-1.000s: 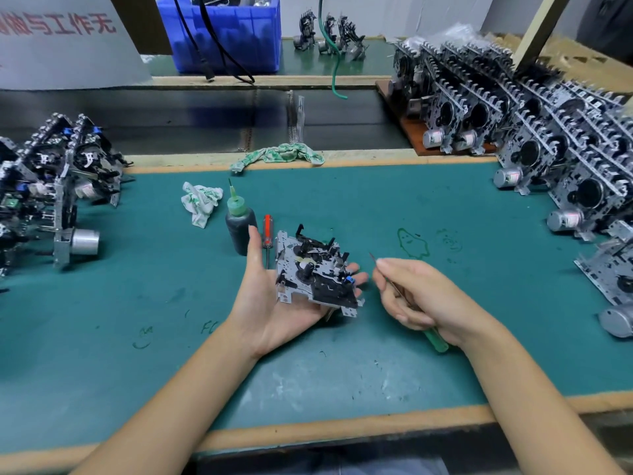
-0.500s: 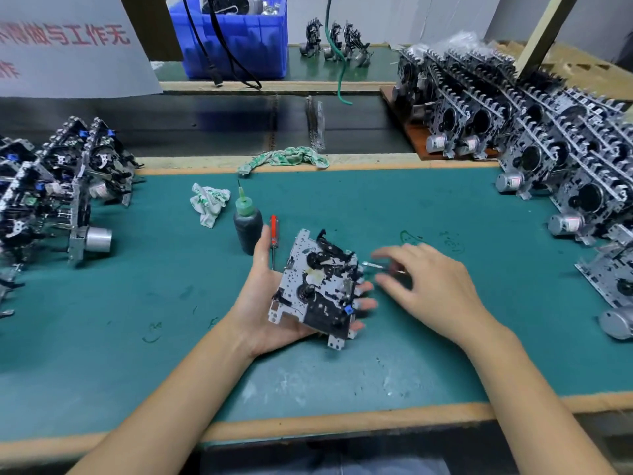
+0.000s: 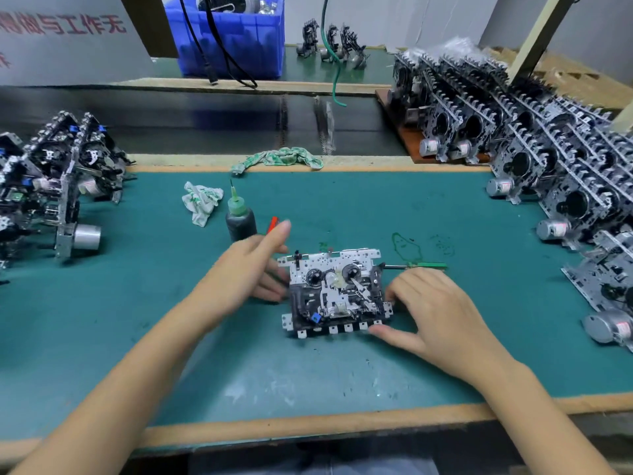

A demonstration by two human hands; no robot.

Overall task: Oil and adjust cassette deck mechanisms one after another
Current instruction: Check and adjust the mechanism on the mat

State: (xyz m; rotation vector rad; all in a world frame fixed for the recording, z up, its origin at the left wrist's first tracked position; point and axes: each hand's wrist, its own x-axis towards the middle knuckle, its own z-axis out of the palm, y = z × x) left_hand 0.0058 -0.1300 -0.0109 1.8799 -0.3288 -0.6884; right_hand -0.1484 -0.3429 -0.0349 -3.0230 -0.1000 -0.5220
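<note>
— Two hands are on one tape deck part [image 3: 335,292], which lies flat on the green table [image 3: 342,371], right in the middle.

— What is each hand doing?

— My left hand [image 3: 248,274] sits at the part's 9 o'clock side. Its fingers are mostly straight and touch the edge; it grips nothing. My right hand [image 3: 433,311] is at the 3 o'clock side. Its thumb lies along the bottom edge and its curled fingers press the side, so it holds the part steady.

— Where are the tools?

— A thin tool with a green handle [image 3: 416,266] lies loose on the table at 2 o'clock from the part. The oil bottle [image 3: 240,221] stands at 10 o'clock, just behind the left hand. A red tool [image 3: 273,225] peeks out beside it.

— What could go wrong?

— I think the left hand could bump the bottle if it swings back, and oil might spill on the table. The part could also slide, because only fingertips hold it. Too much oil may get on the wrong bits.

— And the others?

— Many more parts [image 3: 548,159] wait at 2 o'clock, and a pile [image 3: 51,186] sits at 9 o'clock.
</note>
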